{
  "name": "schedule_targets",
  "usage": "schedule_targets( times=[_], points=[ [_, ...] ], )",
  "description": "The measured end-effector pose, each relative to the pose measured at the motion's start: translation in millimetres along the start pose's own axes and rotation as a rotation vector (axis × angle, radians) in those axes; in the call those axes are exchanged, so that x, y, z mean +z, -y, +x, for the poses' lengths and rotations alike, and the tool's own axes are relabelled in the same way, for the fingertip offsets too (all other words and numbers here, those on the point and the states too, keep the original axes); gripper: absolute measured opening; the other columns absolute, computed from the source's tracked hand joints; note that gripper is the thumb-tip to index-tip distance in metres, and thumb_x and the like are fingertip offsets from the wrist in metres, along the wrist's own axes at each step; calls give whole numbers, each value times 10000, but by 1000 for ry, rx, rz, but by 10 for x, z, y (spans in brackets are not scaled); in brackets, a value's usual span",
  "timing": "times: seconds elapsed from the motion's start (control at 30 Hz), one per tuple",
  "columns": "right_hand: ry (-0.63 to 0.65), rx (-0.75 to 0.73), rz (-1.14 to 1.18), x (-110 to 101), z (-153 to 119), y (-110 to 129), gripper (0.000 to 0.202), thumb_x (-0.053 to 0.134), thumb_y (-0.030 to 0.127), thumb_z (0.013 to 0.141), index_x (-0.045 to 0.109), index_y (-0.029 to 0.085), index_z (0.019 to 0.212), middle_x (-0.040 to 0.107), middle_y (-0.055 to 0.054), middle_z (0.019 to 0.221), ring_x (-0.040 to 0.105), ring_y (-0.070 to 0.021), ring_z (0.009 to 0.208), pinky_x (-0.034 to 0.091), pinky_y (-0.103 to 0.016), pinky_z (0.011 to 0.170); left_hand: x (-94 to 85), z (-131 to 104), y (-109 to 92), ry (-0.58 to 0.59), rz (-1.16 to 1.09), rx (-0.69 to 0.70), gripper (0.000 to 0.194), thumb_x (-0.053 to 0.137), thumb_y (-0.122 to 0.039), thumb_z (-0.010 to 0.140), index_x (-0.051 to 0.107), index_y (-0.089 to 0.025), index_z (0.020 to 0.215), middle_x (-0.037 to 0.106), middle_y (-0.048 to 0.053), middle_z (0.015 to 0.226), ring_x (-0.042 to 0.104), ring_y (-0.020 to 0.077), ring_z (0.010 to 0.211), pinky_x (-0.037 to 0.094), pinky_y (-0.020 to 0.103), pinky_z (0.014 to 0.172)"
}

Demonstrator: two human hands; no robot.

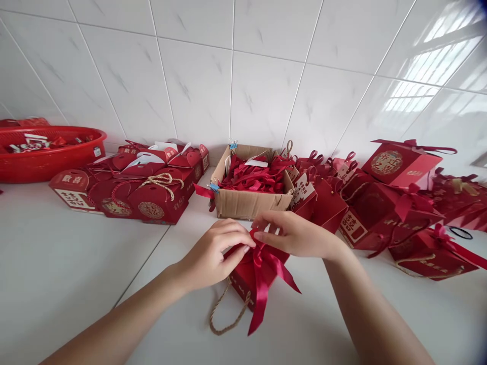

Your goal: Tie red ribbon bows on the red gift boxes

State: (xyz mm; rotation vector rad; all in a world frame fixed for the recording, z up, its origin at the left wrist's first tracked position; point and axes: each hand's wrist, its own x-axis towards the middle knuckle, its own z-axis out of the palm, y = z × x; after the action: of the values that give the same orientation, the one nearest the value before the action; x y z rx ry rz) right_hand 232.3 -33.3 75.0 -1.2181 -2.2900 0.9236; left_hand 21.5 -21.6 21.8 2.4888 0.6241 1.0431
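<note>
A small red gift box [241,290] lies on the counter in front of me, partly covered by my hands. Its twisted rope handle [220,332] loops out toward me. A glossy red ribbon [260,299] is tied at the top of the box, its two tails hanging over the near side. My left hand [219,251] pinches the ribbon by the knot between thumb and fingers. From the right, my right hand [294,234] closes on the ribbon at the same spot, fingers bent. The exact grip at the knot is partly hidden.
Behind the box stands a cardboard box [253,204] of loose red ribbons, with blue binder clips on its rim. Several red gift boxes [152,209] sit at left, more boxes [384,203] at right. A red plastic basin [53,161] is far left, against the tiled wall [198,76].
</note>
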Motion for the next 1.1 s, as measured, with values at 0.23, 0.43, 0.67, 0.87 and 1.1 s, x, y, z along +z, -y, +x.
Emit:
schedule_targets(
  times=[0.23, 0.43, 0.67, 0.87, 1.1],
  points=[
    [111, -115, 101, -34, -36, -77, 164, 522, 103, 843, 562, 190, 977, 596, 22, 796, 527, -88, 664, 434, -197, 591, 3, 24, 40, -27, -12, -9, 199, 545, -65, 837, 685, -204, 867, 690, 20, 807, 604, 156, 790, 480, 307, 766],
    [141, -199, 36, -72, -103, -52, 326, 484, 24, 831, 642, 210, 1047, 667, -11, 978, 603, -116, 840, 476, -229, 736, 1, 10, 18, -44, -43, -102, 167, 554, -77, 827, 620, -197, 923, 678, 14, 883, 625, 142, 843, 500, 281, 802],
    [136, -257, -69, -51, -96, -83, 396, 430, 40, 877, 707, 251, 1067, 664, -26, 930, 599, -119, 804, 463, -230, 707, 13, -23, 31, -72, -6, -186, 240, 539, -99, 828, 525, -207, 1043, 645, 15, 920, 622, 136, 878, 501, 261, 806],
    [205, -189, -140, -66, -129, -100, 492, 407, -8, 836, 705, 290, 1090, 549, -19, 830, 518, -105, 693, 437, -221, 647, -17, -14, 57, -78, 13, -194, 256, 533, -83, 808, 514, -196, 1036, 644, 11, 852, 620, 146, 841, 490, 282, 798],
    [279, -173, -121, -54, -143, -77, 658, 360, -83, 719, 688, 314, 1129, 556, -30, 916, 522, -132, 755, 435, -240, 661, -34, 5, 48, -115, 52, -188, 238, 535, -90, 782, 523, -189, 999, 643, 10, 812, 624, 157, 811, 480, 316, 812]
  ],
)
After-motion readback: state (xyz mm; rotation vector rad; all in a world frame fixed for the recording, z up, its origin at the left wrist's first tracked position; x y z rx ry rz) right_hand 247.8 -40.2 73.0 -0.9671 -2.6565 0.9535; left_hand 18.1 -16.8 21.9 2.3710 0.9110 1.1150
